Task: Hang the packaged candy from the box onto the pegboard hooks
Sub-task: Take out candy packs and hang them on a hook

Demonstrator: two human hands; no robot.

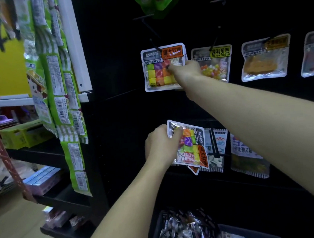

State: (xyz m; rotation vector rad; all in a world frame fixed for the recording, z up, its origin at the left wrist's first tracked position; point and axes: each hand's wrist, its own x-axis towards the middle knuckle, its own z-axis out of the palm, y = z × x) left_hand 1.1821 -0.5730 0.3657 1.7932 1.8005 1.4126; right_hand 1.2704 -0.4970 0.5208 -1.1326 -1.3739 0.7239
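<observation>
Two hands were up at the black pegboard when I checked this one. Right hand reached to the hung packet of coloured candy cubes, which sat on a hook in the pegboard's upper row; fingers curled onto the packet's right edge, thumb on its front, so I logged it as pinching that packet. Left hand was lower on the pegboard, fingers and thumb curled round a second cube packet, held tilted and turned sideways, orange label toward the bottom right, not on any hook that I could see. Right of the hung cube packet on the same row: a jelly bean packet just beside the right hand, then a brownish snack packet, then another packet cut off by the frame edge. Below that row, behind and right of the held packet, hung a striped packet and a blue-and-white packet. Above the row a green bag hung near a bare hook. Under the pegboard, bottom of view, sat the dark box with loose silvery packets inside, count unclear, blurry. Left of the pegboard, strips of green sachets hung down past side shelves.
</observation>
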